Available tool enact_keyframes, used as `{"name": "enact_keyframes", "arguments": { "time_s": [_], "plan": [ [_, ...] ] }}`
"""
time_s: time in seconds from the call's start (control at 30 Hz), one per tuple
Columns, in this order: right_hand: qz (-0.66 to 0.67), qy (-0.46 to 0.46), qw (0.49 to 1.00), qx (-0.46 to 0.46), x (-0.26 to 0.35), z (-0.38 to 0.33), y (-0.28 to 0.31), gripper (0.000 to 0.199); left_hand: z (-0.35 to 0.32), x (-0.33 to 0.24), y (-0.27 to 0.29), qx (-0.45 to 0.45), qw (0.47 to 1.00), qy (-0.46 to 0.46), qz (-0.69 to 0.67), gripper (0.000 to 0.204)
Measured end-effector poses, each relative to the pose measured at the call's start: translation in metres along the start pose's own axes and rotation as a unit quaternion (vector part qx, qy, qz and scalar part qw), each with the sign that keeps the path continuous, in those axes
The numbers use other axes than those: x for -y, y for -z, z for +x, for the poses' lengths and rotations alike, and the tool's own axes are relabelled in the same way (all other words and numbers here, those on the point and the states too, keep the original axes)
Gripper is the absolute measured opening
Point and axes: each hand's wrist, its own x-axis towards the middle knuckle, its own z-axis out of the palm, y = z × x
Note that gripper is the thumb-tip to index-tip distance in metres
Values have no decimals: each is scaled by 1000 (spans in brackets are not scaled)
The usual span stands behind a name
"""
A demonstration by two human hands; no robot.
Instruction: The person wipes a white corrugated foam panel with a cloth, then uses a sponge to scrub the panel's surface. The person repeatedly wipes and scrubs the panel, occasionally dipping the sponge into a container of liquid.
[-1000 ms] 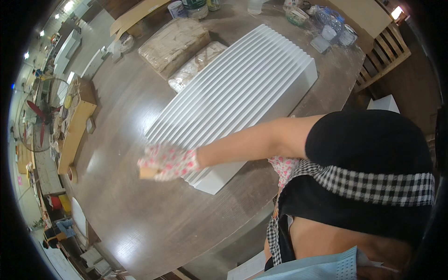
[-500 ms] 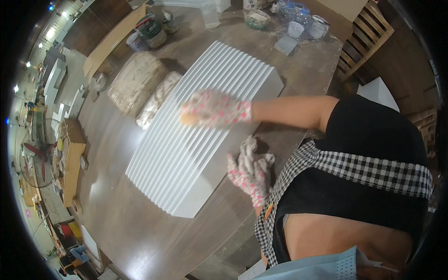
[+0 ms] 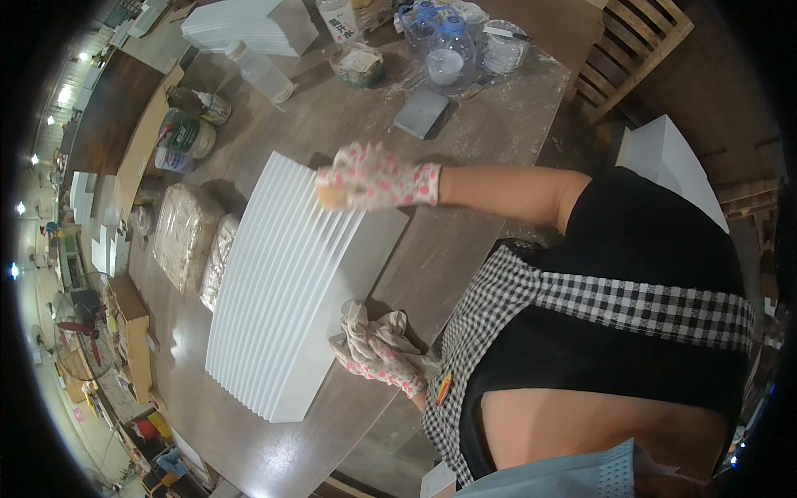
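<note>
A white ridged block [image 3: 274, 290] with long parallel grooves lies slantwise on the brown table. My right hand [image 3: 374, 176], in a white glove with pink spots, closes round a small tan sponge-like block [image 3: 330, 195]. That block presses on the ridges near the far right end. My left hand [image 3: 378, 369], gloved alike, grips a crumpled off-white cloth [image 3: 378, 330] beside the smooth side of the ridged block. Part of the left fingers is hidden by the cloth.
Two plastic-wrapped bundles [image 3: 184, 236] lie along the block's far side. Beyond stand tubs [image 3: 189, 133], a clear bottle [image 3: 261, 73], a bowl [image 3: 357, 65], blue-capped jugs [image 3: 450, 54] and a grey slab [image 3: 422, 114]. Another white ridged piece [image 3: 249, 26] lies farther back. A wooden chair [image 3: 635, 54] stands right.
The view has shifted, so the table things sit differently in it. My right hand has slid the tan block along the ridges to the upper end. My left hand with the cloth has come closer to the ridged block.
</note>
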Motion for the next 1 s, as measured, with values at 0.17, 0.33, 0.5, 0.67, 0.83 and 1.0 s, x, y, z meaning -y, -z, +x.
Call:
{"name": "enact_keyframes", "arguments": {
  "time_s": [0.17, 0.33, 0.5, 0.67, 0.83, 1.0],
  "plan": [
    [119, 29, 990, -67, -31, -12, 11, 48, -4, -37, -24, 107, 993, -26, -31, 53],
    [4, -2, 999, -34, -45, -23, 19, 46, -16, -47, -56, 118, 946, 67, -293, 50],
    [8, -65, 967, -246, -156, 6, 22, 59, -27, -49, -63, 125, 929, 119, -328, 47],
    [-70, -140, 956, -247, -189, 56, 21, 59, -29, -47, -59, 129, 935, 157, -290, 40],
    [-75, -221, 967, -101, -187, 65, 18, 61, -35, -42, -51, 110, 938, 155, -289, 42],
    [-96, -209, 967, -107, -205, 64, -2, 61, -28, -52, -50, 101, 932, 152, -315, 47]
  ]
}}
